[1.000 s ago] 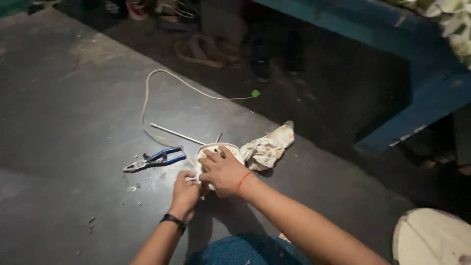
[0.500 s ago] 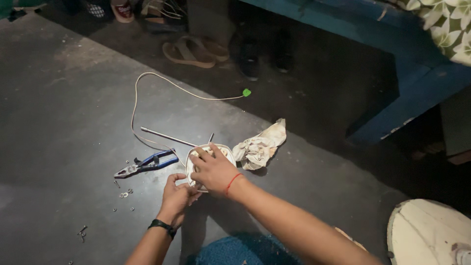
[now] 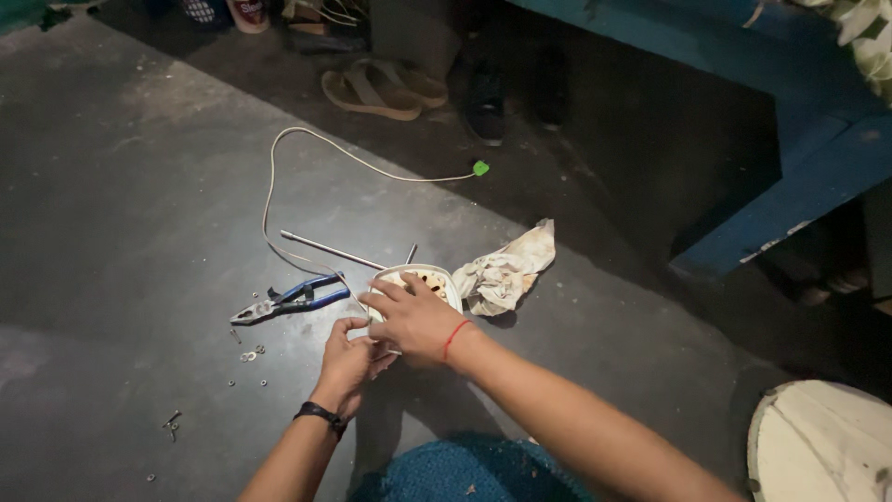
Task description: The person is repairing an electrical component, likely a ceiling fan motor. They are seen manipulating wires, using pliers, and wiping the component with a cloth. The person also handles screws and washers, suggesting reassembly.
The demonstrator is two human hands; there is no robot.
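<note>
On a dark floor, the left hand pinches the near edge of a round white slotted housing, while the right hand lies spread over its top, gripping it. Blue-handled pliers and small screws lie just left; a crumpled cloth touches the housing's right side. Farther off lie a thin metal rod, a pale wire with a green end, and sandals.

Dim room with a dark grey floor, lit mainly from the viewer's side.
A blue wooden bench crosses the upper right, deep shadow beneath it. Tan sandals and dark shoes lie at the far edge of the floor. A flowered cloth shows at the top right corner, and a pale round panel sits at the lower right.
</note>
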